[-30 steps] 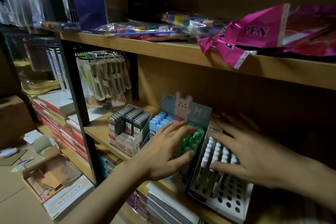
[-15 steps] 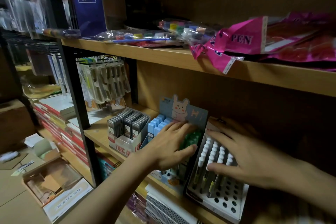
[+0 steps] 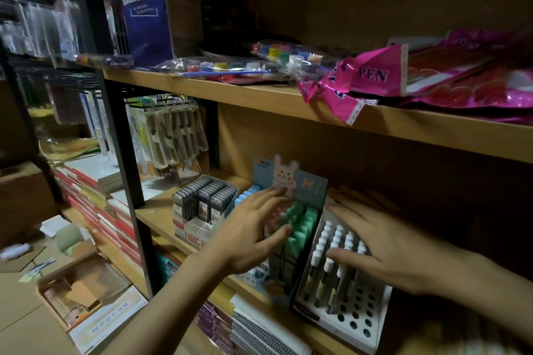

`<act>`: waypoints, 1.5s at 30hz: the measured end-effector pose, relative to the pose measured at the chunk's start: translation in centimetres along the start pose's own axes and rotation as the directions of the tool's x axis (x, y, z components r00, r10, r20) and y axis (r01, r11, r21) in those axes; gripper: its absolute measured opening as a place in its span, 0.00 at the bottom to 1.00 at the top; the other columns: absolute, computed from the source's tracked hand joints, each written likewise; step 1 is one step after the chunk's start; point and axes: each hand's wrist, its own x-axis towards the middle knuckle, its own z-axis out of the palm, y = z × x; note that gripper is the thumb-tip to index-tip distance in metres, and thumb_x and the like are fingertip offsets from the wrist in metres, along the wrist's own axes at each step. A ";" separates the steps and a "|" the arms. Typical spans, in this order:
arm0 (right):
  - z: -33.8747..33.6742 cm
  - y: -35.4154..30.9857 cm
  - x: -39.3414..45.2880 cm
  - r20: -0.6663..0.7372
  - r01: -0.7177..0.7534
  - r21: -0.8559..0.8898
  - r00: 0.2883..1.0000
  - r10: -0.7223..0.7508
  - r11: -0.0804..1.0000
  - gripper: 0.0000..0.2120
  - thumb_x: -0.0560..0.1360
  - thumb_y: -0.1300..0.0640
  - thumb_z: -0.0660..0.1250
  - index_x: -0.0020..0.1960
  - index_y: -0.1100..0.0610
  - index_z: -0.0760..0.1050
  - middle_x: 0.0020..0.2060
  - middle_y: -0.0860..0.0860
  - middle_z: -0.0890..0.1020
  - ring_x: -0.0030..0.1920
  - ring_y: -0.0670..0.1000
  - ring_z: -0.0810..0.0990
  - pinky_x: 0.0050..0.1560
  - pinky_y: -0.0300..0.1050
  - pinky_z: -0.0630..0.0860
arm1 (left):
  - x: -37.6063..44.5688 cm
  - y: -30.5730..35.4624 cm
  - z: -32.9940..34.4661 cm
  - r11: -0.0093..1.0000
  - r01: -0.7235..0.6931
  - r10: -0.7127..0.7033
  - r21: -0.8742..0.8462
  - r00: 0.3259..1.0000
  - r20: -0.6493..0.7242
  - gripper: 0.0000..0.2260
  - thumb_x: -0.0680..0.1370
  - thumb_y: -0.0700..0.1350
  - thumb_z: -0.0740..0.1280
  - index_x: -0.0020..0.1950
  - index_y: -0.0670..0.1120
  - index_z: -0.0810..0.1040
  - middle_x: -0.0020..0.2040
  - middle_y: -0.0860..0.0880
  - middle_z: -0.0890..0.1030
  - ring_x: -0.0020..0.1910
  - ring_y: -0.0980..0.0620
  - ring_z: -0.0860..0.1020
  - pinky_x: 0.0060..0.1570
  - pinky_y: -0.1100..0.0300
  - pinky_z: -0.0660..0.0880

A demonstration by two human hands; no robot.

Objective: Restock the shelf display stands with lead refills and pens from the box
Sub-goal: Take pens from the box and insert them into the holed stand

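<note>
Blue box (image 3: 144,8) on the top shelf: "BASKETBALL" in white capitals, with smaller lines beneath too blurred to read
Pink packet (image 3: 372,75) on the same shelf: "PEN"
Lead refill carton (image 3: 196,235), front flap: red "100", other print unreadable
Floor box (image 3: 108,323) label: characters, illegible

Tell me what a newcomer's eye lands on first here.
Two bare hands spread over the middle shelf: the left hand over the rabbit display stand of pastel refills, the right hand over the white pen stand, its front holes empty. Above, a bright pink PEN packet overhangs the upper shelf at the right.
</note>
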 end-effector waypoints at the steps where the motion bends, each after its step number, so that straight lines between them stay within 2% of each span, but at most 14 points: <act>1: 0.0 -0.2 0.1 0.007 0.003 -0.023 1.000 -0.003 1.000 0.38 0.69 0.21 0.36 0.75 0.34 0.38 0.70 0.27 0.36 0.72 0.31 0.32 0.69 0.33 0.32 | -0.6 -0.5 -0.2 1.000 0.013 -0.013 0.002 1.000 -0.027 0.27 0.78 0.65 0.52 0.76 0.59 0.60 0.78 0.59 0.56 0.75 0.63 0.52 0.74 0.56 0.51; 3: 0.1 -0.8 0.5 0.044 0.005 -0.064 0.999 -0.002 0.998 0.45 0.68 0.21 0.34 0.79 0.43 0.42 0.73 0.33 0.41 0.71 0.33 0.34 0.68 0.33 0.30 | -1.6 -1.2 -0.5 0.999 0.029 -0.029 0.015 1.000 -0.007 0.28 0.78 0.67 0.50 0.77 0.60 0.56 0.78 0.61 0.52 0.75 0.65 0.46 0.75 0.56 0.47; 7: 0.3 -2.8 1.7 0.136 0.048 -0.123 0.990 -0.031 0.991 0.46 0.69 0.22 0.33 0.79 0.47 0.42 0.78 0.41 0.43 0.74 0.37 0.36 0.71 0.41 0.33 | -2.8 -1.2 -0.4 0.988 -0.067 0.051 0.137 0.992 0.118 0.29 0.78 0.69 0.46 0.77 0.64 0.46 0.78 0.63 0.45 0.75 0.66 0.38 0.75 0.57 0.37; 11: 0.9 -3.5 2.4 0.214 0.048 -0.153 0.977 -0.015 0.987 0.47 0.69 0.22 0.34 0.80 0.48 0.47 0.79 0.44 0.49 0.77 0.42 0.42 0.70 0.45 0.32 | -3.3 -0.8 -0.1 0.978 -0.130 0.110 0.162 0.986 0.127 0.28 0.78 0.68 0.47 0.78 0.62 0.50 0.78 0.63 0.48 0.75 0.66 0.37 0.73 0.60 0.34; 15: 1.1 -3.6 2.4 0.187 0.054 -0.178 0.982 -0.020 0.983 0.49 0.67 0.21 0.31 0.79 0.48 0.52 0.78 0.43 0.55 0.77 0.42 0.46 0.70 0.45 0.34 | -3.5 -0.7 0.1 0.984 -0.130 0.117 0.118 0.987 0.112 0.29 0.79 0.67 0.48 0.78 0.60 0.52 0.77 0.63 0.51 0.75 0.67 0.39 0.71 0.63 0.34; 17: 1.2 -3.6 2.8 0.171 0.050 -0.185 0.985 -0.018 0.981 0.49 0.67 0.21 0.30 0.79 0.47 0.50 0.78 0.43 0.54 0.77 0.43 0.47 0.70 0.44 0.35 | -3.4 -0.8 0.1 0.988 -0.118 0.109 0.096 0.990 0.093 0.28 0.79 0.66 0.49 0.78 0.60 0.52 0.77 0.63 0.49 0.75 0.67 0.39 0.71 0.67 0.33; 20: 1.4 -3.9 3.9 0.167 0.048 -0.181 0.986 -0.017 0.982 0.47 0.68 0.23 0.31 0.80 0.48 0.44 0.79 0.45 0.48 0.78 0.42 0.43 0.71 0.43 0.33 | -2.8 -1.5 -0.2 0.996 -0.052 0.046 0.079 0.996 0.074 0.26 0.81 0.63 0.49 0.78 0.60 0.49 0.78 0.62 0.47 0.76 0.65 0.41 0.75 0.60 0.39; 25: 1.9 -4.4 4.4 0.216 0.104 -0.205 0.975 -0.059 0.973 0.49 0.68 0.22 0.31 0.80 0.51 0.47 0.79 0.47 0.50 0.78 0.44 0.45 0.69 0.44 0.30 | -2.3 -2.7 -0.3 0.991 -0.045 0.034 0.127 0.995 0.089 0.26 0.82 0.62 0.47 0.79 0.58 0.49 0.78 0.62 0.46 0.76 0.64 0.40 0.75 0.61 0.38; 27: 1.8 -4.4 4.7 0.190 0.092 -0.180 0.980 -0.057 0.979 0.50 0.67 0.22 0.30 0.80 0.51 0.47 0.79 0.47 0.51 0.78 0.44 0.46 0.70 0.42 0.33 | -2.1 -3.2 -0.4 0.996 -0.012 0.007 0.094 0.998 0.056 0.26 0.81 0.63 0.47 0.79 0.59 0.49 0.78 0.62 0.46 0.75 0.66 0.39 0.74 0.63 0.37; 30: 1.4 -4.8 6.4 0.162 0.060 -0.112 0.986 -0.041 0.992 0.49 0.68 0.22 0.34 0.80 0.50 0.43 0.79 0.47 0.47 0.78 0.44 0.46 0.74 0.40 0.39 | -1.4 -4.0 -0.5 0.994 0.040 -0.048 0.104 0.996 0.069 0.26 0.82 0.62 0.47 0.79 0.58 0.48 0.78 0.61 0.45 0.75 0.65 0.39 0.76 0.58 0.39; 34: 1.3 -5.2 7.8 0.263 0.033 -0.119 0.965 -0.001 0.992 0.49 0.69 0.24 0.38 0.80 0.53 0.44 0.79 0.50 0.48 0.78 0.46 0.48 0.77 0.45 0.47 | -1.1 -4.2 -0.5 0.988 0.006 -0.027 0.153 0.991 0.131 0.24 0.83 0.59 0.47 0.78 0.59 0.48 0.79 0.59 0.46 0.76 0.61 0.39 0.77 0.54 0.40; 38: 1.2 -4.4 5.4 0.184 0.038 -0.112 0.983 -0.017 0.993 0.51 0.65 0.20 0.31 0.79 0.49 0.40 0.79 0.45 0.45 0.78 0.43 0.46 0.73 0.39 0.40 | -2.5 -3.9 -0.4 0.990 -0.085 0.082 0.112 0.996 0.033 0.24 0.81 0.61 0.46 0.77 0.63 0.48 0.79 0.61 0.44 0.76 0.63 0.38 0.76 0.56 0.39; 40: 1.0 -4.0 3.8 0.179 0.051 -0.127 0.984 -0.027 0.991 0.50 0.65 0.20 0.29 0.79 0.47 0.41 0.79 0.44 0.47 0.77 0.42 0.45 0.70 0.38 0.37 | -3.1 -3.3 -0.2 0.983 -0.131 0.125 0.126 0.991 0.056 0.24 0.81 0.62 0.45 0.78 0.63 0.49 0.79 0.62 0.44 0.76 0.62 0.38 0.75 0.56 0.38; 45: 1.4 -4.6 1.7 0.225 0.019 -0.135 0.974 0.013 0.991 0.48 0.68 0.23 0.33 0.80 0.49 0.45 0.79 0.46 0.48 0.77 0.43 0.44 0.70 0.39 0.36 | -3.2 -1.5 -0.2 0.981 -0.089 0.067 0.171 0.989 0.130 0.23 0.81 0.63 0.47 0.77 0.66 0.51 0.79 0.61 0.43 0.76 0.61 0.35 0.74 0.56 0.36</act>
